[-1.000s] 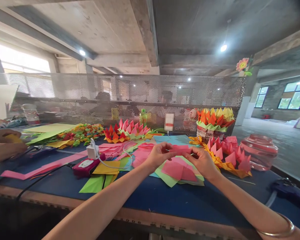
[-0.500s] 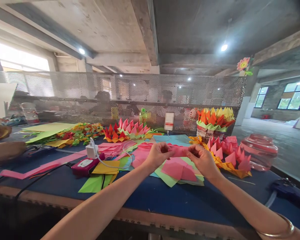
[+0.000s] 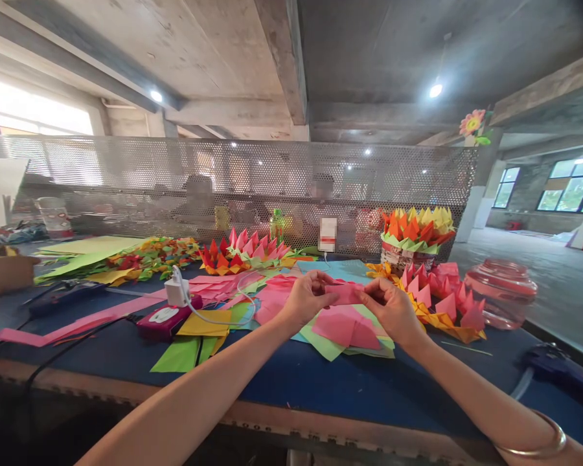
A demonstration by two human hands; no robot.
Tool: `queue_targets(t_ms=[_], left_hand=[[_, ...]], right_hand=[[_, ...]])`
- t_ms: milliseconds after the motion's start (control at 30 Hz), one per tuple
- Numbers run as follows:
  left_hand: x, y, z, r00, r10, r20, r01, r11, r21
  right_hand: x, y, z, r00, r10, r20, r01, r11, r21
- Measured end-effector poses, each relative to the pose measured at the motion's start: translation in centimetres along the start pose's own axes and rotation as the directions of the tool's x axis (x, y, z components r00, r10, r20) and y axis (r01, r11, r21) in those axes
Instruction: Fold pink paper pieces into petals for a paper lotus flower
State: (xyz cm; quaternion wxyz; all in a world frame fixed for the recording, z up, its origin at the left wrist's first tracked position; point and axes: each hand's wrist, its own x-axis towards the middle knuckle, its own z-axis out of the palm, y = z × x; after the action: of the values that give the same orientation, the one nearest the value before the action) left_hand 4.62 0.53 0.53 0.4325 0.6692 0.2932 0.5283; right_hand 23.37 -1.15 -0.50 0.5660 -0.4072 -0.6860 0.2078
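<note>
My left hand [image 3: 305,300] and my right hand [image 3: 389,309] hover just above the blue table [image 3: 291,378], fingers pinched on the two ends of a small folded pink paper [image 3: 346,292]. Below the hands lies a loose stack of pink, green and blue paper squares [image 3: 346,330]. A bangle [image 3: 532,443] circles my right wrist.
Finished paper lotus flowers stand around: pink-orange [image 3: 440,301] at right, orange-yellow [image 3: 418,232] on a basket, red-pink [image 3: 245,251] at centre back. A pink glass jar [image 3: 500,290], a pink phone with white charger [image 3: 168,317], and a glue gun [image 3: 561,370] lie nearby. Another person's hand [image 3: 2,275] shows at far left. A perforated metal screen [image 3: 233,184] closes the back.
My hands have drawn closer together on the pink paper, which now looks shorter and thicker. The other person's hand at the left has shifted.
</note>
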Motion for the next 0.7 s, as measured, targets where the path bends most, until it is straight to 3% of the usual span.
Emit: queue_targets(t_ms=[267,433,700], left_hand=[[0.13,-0.17,0.04,0.995,-0.093,0.042,0.097,0.991,-0.091],[0.20,-0.32,-0.02,0.996,-0.081,0.039,0.084,0.994,-0.071],[0.16,-0.16,0.01,0.994,-0.096,0.046,0.098,0.994,-0.044]], right_hand=[[0.00,-0.55,-0.14,0.998,0.056,0.034,-0.057,0.997,0.043],[0.16,-0.48,-0.15,0.990,0.076,0.117,-0.085,0.994,0.070],[0.14,-0.38,-0.21,0.995,0.037,0.092,-0.038,0.999,0.000]])
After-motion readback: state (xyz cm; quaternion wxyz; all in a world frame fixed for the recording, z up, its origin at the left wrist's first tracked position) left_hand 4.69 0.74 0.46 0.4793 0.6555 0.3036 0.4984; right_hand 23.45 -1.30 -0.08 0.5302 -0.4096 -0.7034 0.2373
